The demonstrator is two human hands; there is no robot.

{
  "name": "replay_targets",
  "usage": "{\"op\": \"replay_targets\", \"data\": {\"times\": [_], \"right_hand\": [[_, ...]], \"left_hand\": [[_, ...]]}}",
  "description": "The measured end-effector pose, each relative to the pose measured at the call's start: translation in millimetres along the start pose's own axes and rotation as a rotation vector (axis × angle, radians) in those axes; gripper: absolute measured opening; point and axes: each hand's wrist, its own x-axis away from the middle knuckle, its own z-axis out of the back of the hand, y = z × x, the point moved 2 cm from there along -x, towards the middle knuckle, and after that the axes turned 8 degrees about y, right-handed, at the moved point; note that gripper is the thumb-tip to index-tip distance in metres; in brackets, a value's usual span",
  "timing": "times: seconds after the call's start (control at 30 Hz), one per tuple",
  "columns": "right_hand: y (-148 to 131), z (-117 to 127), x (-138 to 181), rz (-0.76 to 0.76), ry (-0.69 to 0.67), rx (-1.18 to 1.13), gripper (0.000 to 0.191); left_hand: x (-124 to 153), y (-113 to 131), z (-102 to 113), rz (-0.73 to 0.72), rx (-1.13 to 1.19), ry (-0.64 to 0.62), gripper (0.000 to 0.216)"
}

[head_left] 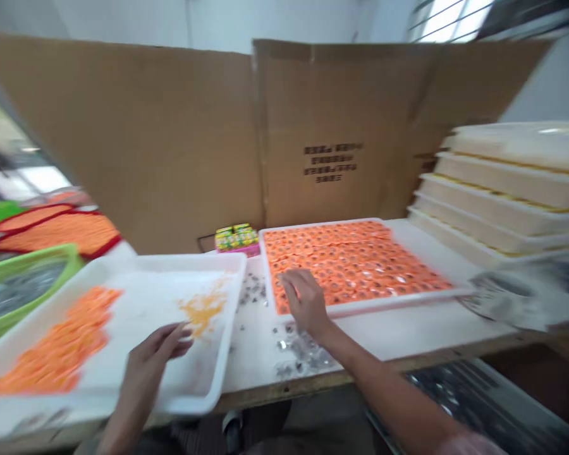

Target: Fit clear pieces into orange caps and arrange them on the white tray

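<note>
My left hand (152, 354) hangs over the near right part of a white tray (145, 303). Its fingers are closed in a pinch, with a pale spot at the tips too blurred to name. Flat orange pieces (59, 344) are heaped along the left of that tray, and small yellow pieces (206, 311) lie scattered on its right. My right hand (306, 300) is at the left end of a second white tray (398, 303), its fingers bent and pinched together. Rows of orange pieces with dark, shiny round centres (346, 262) fill much of this tray. Whatever the right fingertips hold is too small to see.
Small shiny metal bits (296, 354) lie on the white table between and before the trays. A green basket (71, 256) stands left, a small yellow-and-green box (237, 239) behind. Stacked white trays (507, 196) rise at the right. A cardboard wall (171, 145) closes the back.
</note>
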Motion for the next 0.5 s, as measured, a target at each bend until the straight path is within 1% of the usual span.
{"op": "replay_targets", "data": {"times": [0.03,0.07,0.13,0.2,0.3,0.43,0.5], "right_hand": [[-19.1,-7.4,24.8,0.103,-0.022,-0.076,0.02],[-34.3,-15.4,48.7,0.172,-0.049,-0.123,0.02],[-52.5,-31.0,87.1,0.227,-0.057,-0.152,0.023],[-58.4,-45.1,109.2,0.239,-0.056,-0.103,0.027],[-57.6,-56.1,117.4,0.298,-0.078,-0.007,0.029],[-56.4,-53.8,116.7,0.428,-0.145,0.052,0.027],[-57.5,-51.9,117.8,0.444,-0.177,0.072,0.025]], "left_hand": [[3.4,4.7,-2.8,-0.004,0.017,-0.003,0.038],[5.1,8.1,-5.0,-0.021,0.037,-0.011,0.037],[4.4,10.3,-6.1,-0.04,0.056,0.019,0.037],[1.9,9.1,-4.5,-0.047,0.043,0.068,0.037],[1.9,7.6,-4.1,-0.066,0.027,0.098,0.037],[4.8,6.5,-9.7,-0.098,-0.025,0.136,0.036],[2.8,4.7,-10.4,-0.109,-0.085,0.169,0.037]]}}
